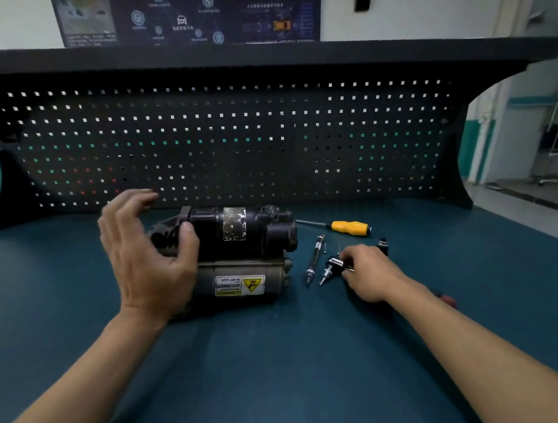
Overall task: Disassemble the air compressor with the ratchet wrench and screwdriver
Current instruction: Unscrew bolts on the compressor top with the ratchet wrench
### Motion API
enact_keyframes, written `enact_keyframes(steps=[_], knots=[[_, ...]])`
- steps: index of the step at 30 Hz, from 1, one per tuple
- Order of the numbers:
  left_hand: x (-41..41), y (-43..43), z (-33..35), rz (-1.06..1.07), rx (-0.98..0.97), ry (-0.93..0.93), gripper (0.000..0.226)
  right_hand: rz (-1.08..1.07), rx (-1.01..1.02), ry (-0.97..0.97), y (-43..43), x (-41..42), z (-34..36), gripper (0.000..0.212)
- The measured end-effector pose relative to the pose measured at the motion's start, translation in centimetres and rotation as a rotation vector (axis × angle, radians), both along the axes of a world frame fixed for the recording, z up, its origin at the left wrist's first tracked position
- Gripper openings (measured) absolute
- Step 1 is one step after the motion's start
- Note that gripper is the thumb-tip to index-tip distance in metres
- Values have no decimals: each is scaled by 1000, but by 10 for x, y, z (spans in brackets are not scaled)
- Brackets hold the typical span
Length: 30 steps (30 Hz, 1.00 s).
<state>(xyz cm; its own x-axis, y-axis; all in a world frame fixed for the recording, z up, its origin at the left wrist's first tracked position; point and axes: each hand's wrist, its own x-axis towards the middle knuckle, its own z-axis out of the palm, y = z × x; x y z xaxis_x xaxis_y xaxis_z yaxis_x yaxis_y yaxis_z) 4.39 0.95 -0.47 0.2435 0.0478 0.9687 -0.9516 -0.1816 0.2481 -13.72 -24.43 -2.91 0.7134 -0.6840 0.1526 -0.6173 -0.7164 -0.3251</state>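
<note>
Currently, the air compressor (238, 254) lies lengthwise, left to right. The left hand (145, 255), fingers relaxed, touches its left end with the thumb. The right hand (370, 271) grips the ratchet wrench (333, 266) just right of the compressor; the screwdriver (348, 227) lies farther back-right.

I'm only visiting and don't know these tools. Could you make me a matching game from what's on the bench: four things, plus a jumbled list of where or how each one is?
Things:
1 air compressor
2 screwdriver
3 ratchet wrench
4 thin metal bar

Clues:
A gripped by the right hand
B lies loose between compressor and wrench
C has a yellow handle
D bears a yellow warning label; left hand touches its end

Pairs: 1-D, 2-C, 3-A, 4-B
</note>
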Motion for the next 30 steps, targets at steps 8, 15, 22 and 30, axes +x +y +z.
enact_keyframes(steps=[8, 15, 22, 30], knots=[[-75, -47, -30, -279, 824, -347, 23, 12, 112, -209, 7, -7, 7, 32], [-100, -111, -48, -94, 1014, 419, 48, 75, 228, -403, 2, -10, 15, 30], [-118, -153, -53, -239, 685, 687, 33, 103, 318, -480, -4, -17, 23, 23], [-102, -187, -46, -687, 323, 1071, 23, -49, 297, -428, -17, -12, 11, 24]])
